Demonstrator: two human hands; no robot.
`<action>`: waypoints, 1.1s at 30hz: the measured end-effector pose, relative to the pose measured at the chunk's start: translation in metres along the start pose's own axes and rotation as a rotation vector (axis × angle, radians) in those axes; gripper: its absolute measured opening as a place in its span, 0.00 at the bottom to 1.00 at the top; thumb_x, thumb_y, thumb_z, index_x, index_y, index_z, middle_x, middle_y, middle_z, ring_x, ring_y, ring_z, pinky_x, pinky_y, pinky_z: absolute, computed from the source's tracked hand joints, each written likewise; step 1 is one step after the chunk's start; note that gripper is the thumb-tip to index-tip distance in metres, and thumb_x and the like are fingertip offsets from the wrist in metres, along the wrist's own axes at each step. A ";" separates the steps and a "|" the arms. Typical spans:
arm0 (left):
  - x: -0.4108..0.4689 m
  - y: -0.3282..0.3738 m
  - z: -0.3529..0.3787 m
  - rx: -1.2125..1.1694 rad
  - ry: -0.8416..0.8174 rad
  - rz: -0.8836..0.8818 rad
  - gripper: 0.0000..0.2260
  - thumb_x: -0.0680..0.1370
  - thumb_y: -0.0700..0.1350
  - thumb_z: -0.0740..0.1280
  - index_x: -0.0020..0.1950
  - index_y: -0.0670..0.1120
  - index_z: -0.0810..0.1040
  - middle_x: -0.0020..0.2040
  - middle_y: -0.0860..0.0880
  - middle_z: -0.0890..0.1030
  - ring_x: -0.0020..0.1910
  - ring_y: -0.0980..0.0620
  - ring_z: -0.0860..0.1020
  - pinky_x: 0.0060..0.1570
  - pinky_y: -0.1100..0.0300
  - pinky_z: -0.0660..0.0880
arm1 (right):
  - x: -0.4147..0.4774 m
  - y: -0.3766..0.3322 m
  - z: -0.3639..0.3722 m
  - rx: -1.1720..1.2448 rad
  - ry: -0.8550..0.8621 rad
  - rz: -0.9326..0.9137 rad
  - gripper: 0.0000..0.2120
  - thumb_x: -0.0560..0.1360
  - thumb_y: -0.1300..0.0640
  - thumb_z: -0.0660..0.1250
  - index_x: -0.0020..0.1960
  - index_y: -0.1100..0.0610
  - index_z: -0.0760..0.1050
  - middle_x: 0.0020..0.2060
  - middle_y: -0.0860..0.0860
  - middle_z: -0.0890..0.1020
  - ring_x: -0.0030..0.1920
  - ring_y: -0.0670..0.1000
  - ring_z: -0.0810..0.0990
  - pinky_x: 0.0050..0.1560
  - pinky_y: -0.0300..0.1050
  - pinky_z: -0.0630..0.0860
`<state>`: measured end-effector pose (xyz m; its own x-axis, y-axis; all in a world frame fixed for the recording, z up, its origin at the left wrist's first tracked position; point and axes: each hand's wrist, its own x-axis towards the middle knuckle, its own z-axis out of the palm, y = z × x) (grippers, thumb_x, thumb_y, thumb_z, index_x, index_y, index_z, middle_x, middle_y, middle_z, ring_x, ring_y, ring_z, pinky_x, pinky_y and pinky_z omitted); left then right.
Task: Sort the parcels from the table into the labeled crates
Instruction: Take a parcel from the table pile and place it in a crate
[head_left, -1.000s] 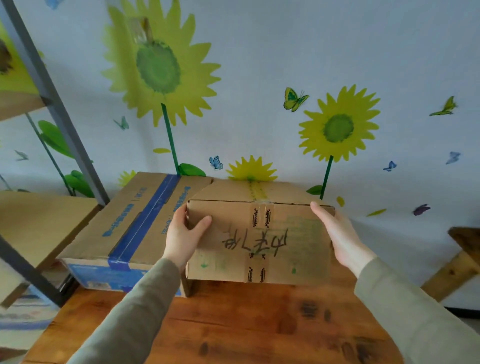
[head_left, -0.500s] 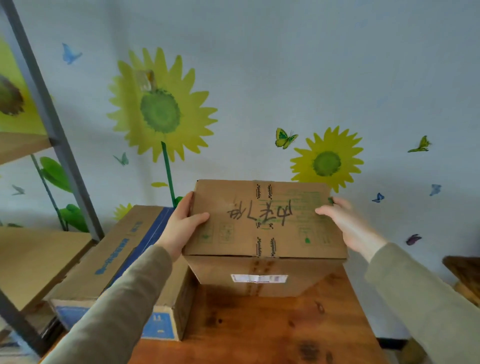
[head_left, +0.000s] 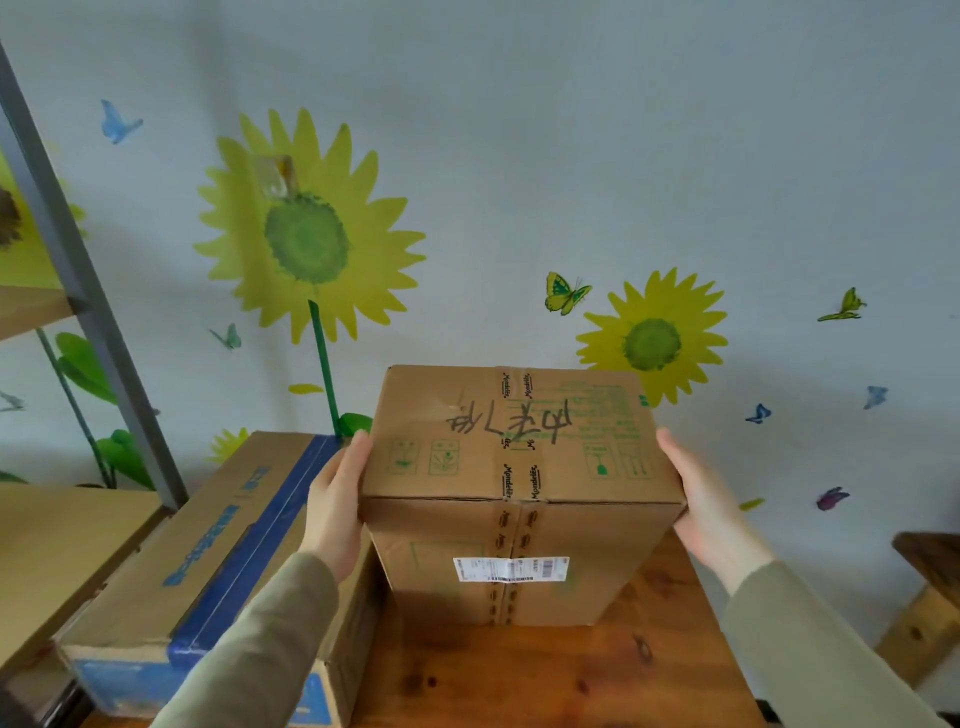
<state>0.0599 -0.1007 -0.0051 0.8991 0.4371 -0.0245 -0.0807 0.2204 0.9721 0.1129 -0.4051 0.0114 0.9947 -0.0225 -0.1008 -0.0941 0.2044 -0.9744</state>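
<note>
Two parcels show: the brown taped cardboard box with black handwriting (head_left: 519, 483), pressed between the left hand (head_left: 335, 506) and right hand (head_left: 709, 514) above the wooden table (head_left: 545, 675), and a longer cardboard box with blue tape (head_left: 208, 561) resting at the table's left edge. No labeled crate is visible, so the sorting looks barely begun. The held box's handwritten face tilts up toward the camera, barcode face below it, the box's long axis running left to right.

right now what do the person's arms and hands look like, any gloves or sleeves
Both hands are bare: no gloves, rings or watch show on the left hand or the right hand. Each arm wears a plain olive-green long sleeve, left sleeve and right sleeve, of soft fabric ending at the wrist, with no visible markings.
</note>
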 end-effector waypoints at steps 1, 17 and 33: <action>-0.002 -0.005 0.001 -0.029 -0.010 -0.013 0.15 0.80 0.57 0.58 0.56 0.51 0.78 0.53 0.48 0.82 0.55 0.50 0.79 0.54 0.55 0.73 | -0.002 0.008 0.000 0.064 0.000 0.006 0.15 0.79 0.45 0.58 0.56 0.51 0.78 0.48 0.51 0.85 0.51 0.50 0.82 0.52 0.49 0.75; -0.005 0.009 0.002 0.188 -0.285 -0.067 0.30 0.68 0.60 0.67 0.69 0.54 0.69 0.57 0.54 0.79 0.54 0.55 0.77 0.51 0.57 0.75 | 0.002 0.006 0.008 0.144 0.188 0.152 0.18 0.80 0.39 0.52 0.44 0.47 0.74 0.40 0.50 0.82 0.42 0.51 0.80 0.44 0.47 0.75; -0.012 0.011 0.012 0.207 -0.187 -0.076 0.28 0.69 0.63 0.65 0.65 0.51 0.71 0.54 0.52 0.79 0.53 0.54 0.77 0.52 0.56 0.75 | -0.018 0.033 -0.008 0.114 0.071 -0.019 0.20 0.78 0.36 0.51 0.53 0.45 0.77 0.43 0.41 0.84 0.49 0.41 0.80 0.51 0.43 0.73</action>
<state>0.0533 -0.1139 0.0087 0.9643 0.2539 -0.0744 0.0624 0.0551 0.9965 0.0919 -0.4062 -0.0206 0.9904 -0.0955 -0.1001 -0.0657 0.3127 -0.9476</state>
